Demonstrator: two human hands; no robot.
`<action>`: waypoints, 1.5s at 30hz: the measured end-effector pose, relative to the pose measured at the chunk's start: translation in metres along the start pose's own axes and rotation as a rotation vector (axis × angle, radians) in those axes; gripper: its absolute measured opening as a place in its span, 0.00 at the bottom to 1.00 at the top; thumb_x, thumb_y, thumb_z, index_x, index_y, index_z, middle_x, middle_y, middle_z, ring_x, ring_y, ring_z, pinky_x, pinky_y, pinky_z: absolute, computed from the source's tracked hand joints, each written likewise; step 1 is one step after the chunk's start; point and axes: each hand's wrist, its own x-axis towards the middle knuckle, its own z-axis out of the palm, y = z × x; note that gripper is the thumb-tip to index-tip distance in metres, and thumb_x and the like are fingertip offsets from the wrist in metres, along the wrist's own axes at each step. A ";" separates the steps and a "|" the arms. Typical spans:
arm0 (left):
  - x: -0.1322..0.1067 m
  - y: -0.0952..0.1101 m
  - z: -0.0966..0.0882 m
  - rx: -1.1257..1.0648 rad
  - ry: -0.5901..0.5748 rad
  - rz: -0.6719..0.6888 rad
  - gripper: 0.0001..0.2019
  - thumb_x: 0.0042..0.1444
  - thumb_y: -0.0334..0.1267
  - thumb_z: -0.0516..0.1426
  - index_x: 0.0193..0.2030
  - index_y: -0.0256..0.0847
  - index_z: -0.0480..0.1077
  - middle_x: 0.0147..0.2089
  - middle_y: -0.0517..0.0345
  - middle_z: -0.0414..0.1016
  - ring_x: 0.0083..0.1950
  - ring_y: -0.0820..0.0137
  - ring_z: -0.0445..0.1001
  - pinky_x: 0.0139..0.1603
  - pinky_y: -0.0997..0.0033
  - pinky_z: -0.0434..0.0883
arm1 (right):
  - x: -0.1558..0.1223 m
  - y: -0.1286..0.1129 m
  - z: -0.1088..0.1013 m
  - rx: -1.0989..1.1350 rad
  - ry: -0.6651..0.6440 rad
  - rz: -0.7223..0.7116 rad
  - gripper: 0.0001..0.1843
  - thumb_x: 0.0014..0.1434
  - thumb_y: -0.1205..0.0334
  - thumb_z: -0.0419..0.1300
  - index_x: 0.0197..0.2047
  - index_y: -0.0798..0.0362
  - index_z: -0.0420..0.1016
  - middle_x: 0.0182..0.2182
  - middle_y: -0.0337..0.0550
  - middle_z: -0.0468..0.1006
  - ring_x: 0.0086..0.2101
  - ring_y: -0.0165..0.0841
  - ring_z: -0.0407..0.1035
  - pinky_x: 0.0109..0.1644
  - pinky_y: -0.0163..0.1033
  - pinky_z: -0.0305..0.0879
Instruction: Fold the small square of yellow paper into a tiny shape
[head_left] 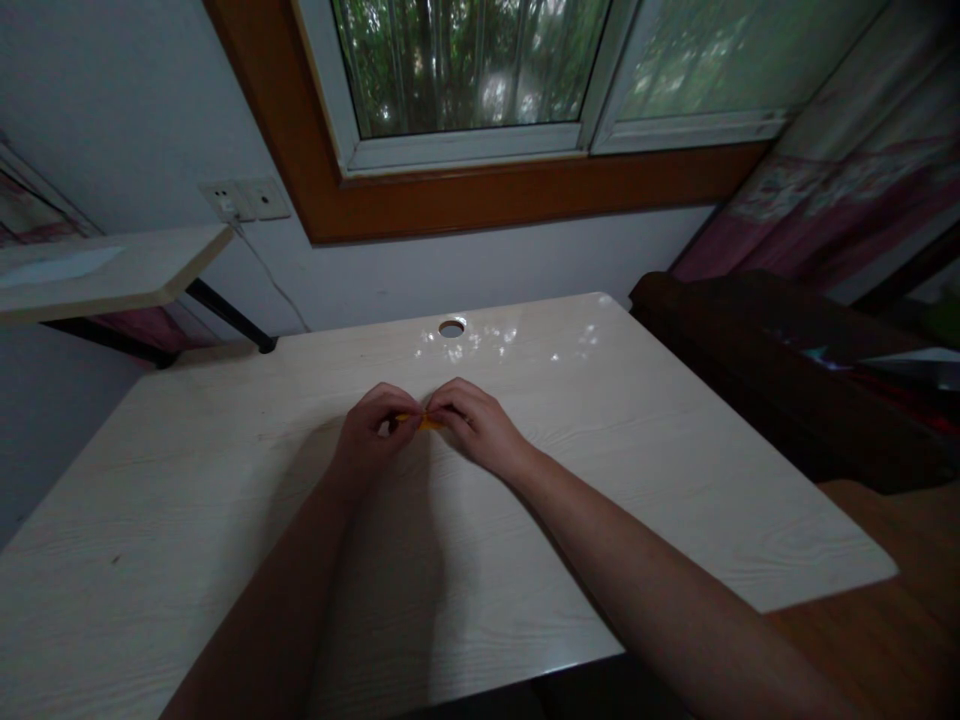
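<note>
Between my two hands is a small, thin orange-yellow piece (429, 423), too covered by fingers to tell its kind. My left hand (375, 425) pinches its left end between thumb and fingertips. From the other side, my right hand (476, 420) pinches it too, thumb below and fingers above. The fingertips of both hands nearly meet over the piece. Both hands are low over the middle of a pale wood-grain table (645, 450); whether they rest on it I cannot tell.
A round cable hole (451, 328) lies near the table's back edge. At the left, a raised shelf (112, 265) stands on black legs. Behind are a wall socket (244, 200) with a white cord and a window (472, 70). Dark brown furniture (742, 380) stands right of the table.
</note>
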 end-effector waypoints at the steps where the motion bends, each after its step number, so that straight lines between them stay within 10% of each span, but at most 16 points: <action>1: 0.000 0.000 0.000 0.025 0.005 0.003 0.02 0.55 0.34 0.61 0.35 0.41 0.75 0.35 0.55 0.73 0.36 0.71 0.72 0.33 0.72 0.69 | 0.000 0.000 0.000 -0.001 0.001 0.001 0.08 0.65 0.70 0.54 0.39 0.51 0.73 0.37 0.43 0.74 0.40 0.33 0.68 0.46 0.39 0.66; 45: -0.001 -0.004 -0.005 -0.059 0.077 -0.076 0.04 0.54 0.38 0.64 0.36 0.43 0.77 0.36 0.55 0.75 0.38 0.69 0.74 0.38 0.68 0.72 | 0.000 -0.001 -0.003 0.044 0.026 0.040 0.06 0.66 0.64 0.54 0.39 0.51 0.73 0.38 0.44 0.76 0.40 0.34 0.70 0.46 0.40 0.66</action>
